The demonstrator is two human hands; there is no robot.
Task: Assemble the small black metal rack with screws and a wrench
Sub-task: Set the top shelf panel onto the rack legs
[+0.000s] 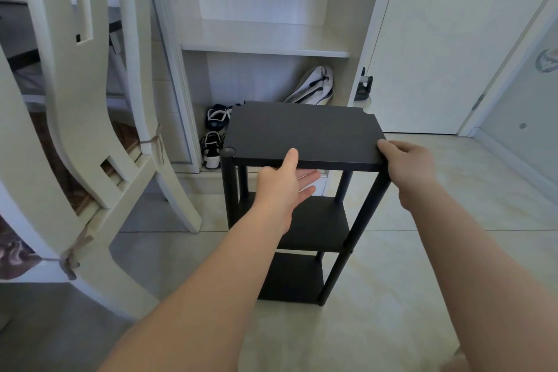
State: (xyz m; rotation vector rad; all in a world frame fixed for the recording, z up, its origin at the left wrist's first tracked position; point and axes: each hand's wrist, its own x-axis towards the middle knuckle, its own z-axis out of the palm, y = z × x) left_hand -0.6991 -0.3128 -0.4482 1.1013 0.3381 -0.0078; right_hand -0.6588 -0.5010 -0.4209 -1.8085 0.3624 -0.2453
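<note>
The small black rack point(305, 133) stands upright on the tiled floor, with a top board, a middle shelf point(320, 225) and a bottom shelf point(294, 278) between round black posts. My left hand point(283, 187) holds the front edge of the top board, thumb on top and straight fingers underneath. My right hand point(407, 166) grips the board's front right corner, fingers curled over the post there. The front left post point(228, 187) stands just outside the board's corner. No screws or wrench are in view.
Cream wooden chairs point(90, 130) stand close on the left. Behind the rack is an open cabinet with shoes point(215, 136) and a white bag point(314, 84) on its floor. A white door point(437, 48) is at the right.
</note>
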